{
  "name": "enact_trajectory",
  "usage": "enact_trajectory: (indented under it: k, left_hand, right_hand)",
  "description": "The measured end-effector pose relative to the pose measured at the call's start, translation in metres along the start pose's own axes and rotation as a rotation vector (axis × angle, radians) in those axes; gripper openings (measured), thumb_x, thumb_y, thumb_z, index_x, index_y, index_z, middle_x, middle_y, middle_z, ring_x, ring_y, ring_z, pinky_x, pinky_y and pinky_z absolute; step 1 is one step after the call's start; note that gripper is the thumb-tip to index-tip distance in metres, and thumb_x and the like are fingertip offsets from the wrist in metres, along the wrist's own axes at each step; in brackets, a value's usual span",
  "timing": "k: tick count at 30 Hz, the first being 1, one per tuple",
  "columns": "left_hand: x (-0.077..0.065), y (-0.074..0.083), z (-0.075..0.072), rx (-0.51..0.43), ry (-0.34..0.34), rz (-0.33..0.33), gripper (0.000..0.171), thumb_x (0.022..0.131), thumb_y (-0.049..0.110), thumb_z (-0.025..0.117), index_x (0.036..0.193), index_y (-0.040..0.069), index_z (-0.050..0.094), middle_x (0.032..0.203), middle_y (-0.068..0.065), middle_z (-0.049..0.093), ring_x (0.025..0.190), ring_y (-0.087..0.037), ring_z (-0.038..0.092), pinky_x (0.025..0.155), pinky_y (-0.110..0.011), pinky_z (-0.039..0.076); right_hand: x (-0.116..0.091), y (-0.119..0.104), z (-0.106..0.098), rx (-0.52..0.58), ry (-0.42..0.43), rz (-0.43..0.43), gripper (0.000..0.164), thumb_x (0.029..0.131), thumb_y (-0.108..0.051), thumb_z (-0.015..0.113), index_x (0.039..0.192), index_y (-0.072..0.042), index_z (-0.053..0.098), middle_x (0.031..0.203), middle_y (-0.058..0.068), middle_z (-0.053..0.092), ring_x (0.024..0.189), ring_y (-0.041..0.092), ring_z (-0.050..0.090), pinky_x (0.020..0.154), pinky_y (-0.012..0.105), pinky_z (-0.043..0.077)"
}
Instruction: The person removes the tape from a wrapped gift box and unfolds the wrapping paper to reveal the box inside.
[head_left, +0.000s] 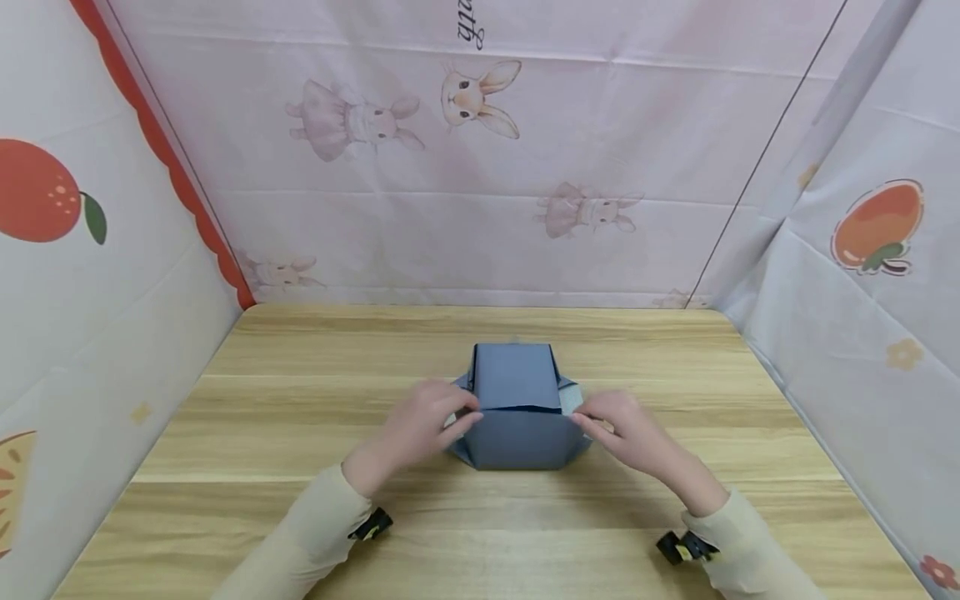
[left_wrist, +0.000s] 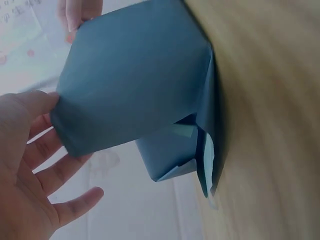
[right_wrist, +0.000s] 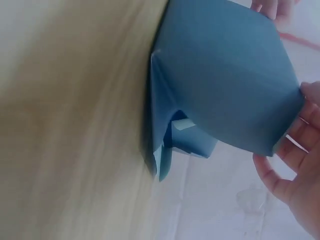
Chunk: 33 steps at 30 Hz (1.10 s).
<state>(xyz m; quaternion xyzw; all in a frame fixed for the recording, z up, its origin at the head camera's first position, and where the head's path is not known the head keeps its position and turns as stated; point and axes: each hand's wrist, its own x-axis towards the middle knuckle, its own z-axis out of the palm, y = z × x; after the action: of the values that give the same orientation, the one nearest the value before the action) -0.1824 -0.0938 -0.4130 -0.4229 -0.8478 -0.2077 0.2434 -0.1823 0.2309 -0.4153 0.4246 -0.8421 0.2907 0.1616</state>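
A box-shaped bundle covered in blue-grey wrapping paper [head_left: 517,375] sits on the table, one panel lying across its top. The near flap [head_left: 521,442] stands raised along the front. My left hand [head_left: 420,429] pinches the flap's left upper corner, thumb on the near face and fingers behind. At the right upper corner, my right hand [head_left: 630,433] pinches the same flap. In the left wrist view the flap [left_wrist: 130,75] is a broad smooth sheet with angled corners. Folded side paper [right_wrist: 162,110] juts out at the bundle's end in the right wrist view. Whatever lies inside is hidden.
The wood-grain table [head_left: 300,358] stretches around the bundle. Printed cloth walls close it in at the back [head_left: 637,125], left and right. A dark wrist camera [head_left: 371,525] is strapped at the left sleeve, another camera [head_left: 686,547] at the right.
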Motion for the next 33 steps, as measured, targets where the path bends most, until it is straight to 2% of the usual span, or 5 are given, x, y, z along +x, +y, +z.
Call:
enact_trajectory:
  k: [8, 15, 22, 27, 33]
  left_hand:
    - [-0.025, 0.024, -0.013, -0.132, -0.095, 0.099, 0.015, 0.094, 0.032, 0.063, 0.089, 0.020, 0.072, 0.085, 0.012, 0.070, 0.080, -0.001, 0.062, 0.075, -0.019, 0.051]
    - [-0.038, 0.035, -0.013, -0.297, -0.534, -0.001, 0.036, 0.098, 0.050, 0.050, 0.104, 0.025, 0.074, 0.107, 0.013, 0.072, 0.105, -0.002, 0.065, 0.095, -0.027, 0.050]
    - [-0.038, 0.051, -0.001, -0.119, -0.858, -0.214, 0.068, 0.085, 0.068, 0.056, 0.141, 0.030, 0.052, 0.147, 0.007, 0.051, 0.140, -0.021, 0.043, 0.110, -0.064, 0.029]
    - [-0.034, 0.064, 0.011, 0.041, -0.921, -0.265, 0.091, 0.077, 0.071, 0.065, 0.151, 0.029, 0.035, 0.160, 0.002, 0.030, 0.147, -0.027, 0.030, 0.111, -0.069, 0.024]
    - [-0.024, 0.073, 0.024, 0.081, -0.909, -0.300, 0.106, 0.071, 0.075, 0.066, 0.154, 0.022, 0.029, 0.162, -0.002, 0.024, 0.149, -0.029, 0.026, 0.111, -0.067, 0.026]
  right_hand:
    - [-0.025, -0.026, -0.006, 0.068, -0.176, -0.073, 0.024, 0.093, -0.010, 0.063, 0.073, -0.022, 0.063, 0.065, -0.017, 0.052, 0.064, -0.009, 0.042, 0.063, 0.010, 0.040]
    - [-0.039, -0.033, 0.000, -0.002, -0.509, 0.119, 0.026, 0.096, -0.033, 0.061, 0.110, -0.014, 0.073, 0.109, -0.003, 0.073, 0.101, 0.011, 0.069, 0.086, 0.031, 0.056]
    - [-0.035, -0.049, 0.018, -0.197, -0.676, 0.223, 0.065, 0.087, -0.055, 0.064, 0.135, -0.013, 0.058, 0.142, 0.014, 0.055, 0.127, 0.032, 0.055, 0.101, 0.048, 0.048]
    - [-0.024, -0.057, 0.035, -0.216, -0.736, 0.248, 0.080, 0.085, -0.058, 0.065, 0.147, -0.013, 0.043, 0.156, 0.015, 0.037, 0.142, 0.037, 0.037, 0.108, 0.054, 0.040]
    - [-0.012, -0.065, 0.049, -0.248, -0.750, 0.226, 0.088, 0.084, -0.061, 0.064, 0.151, -0.012, 0.036, 0.159, 0.013, 0.031, 0.145, 0.035, 0.033, 0.107, 0.056, 0.039]
